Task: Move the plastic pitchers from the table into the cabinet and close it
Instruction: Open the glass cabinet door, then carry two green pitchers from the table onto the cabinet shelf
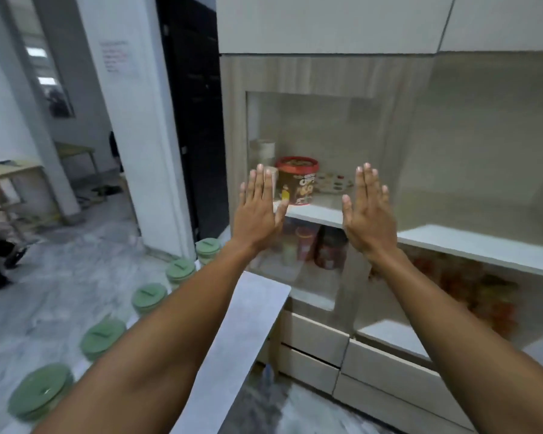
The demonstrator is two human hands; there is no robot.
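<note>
Beside the cabinet [326,126], five green-lidded pitchers [102,338]

A grey marbled floor [60,286] is seen at the left, beside a white pillar [132,126] and a dark doorway [192,120]. Wooden desks [13,170] are set farther back. Pale drawers [314,339] are fitted low at the right.

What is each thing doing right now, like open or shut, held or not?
Left hand: open, flat, holding nothing.
Right hand: open, flat, holding nothing.
Pitchers: lids on, upright in a row, not held.
Cabinet: too blurred to tell if open or shut.
Red tub: upright on the shelf, lid on.
</note>
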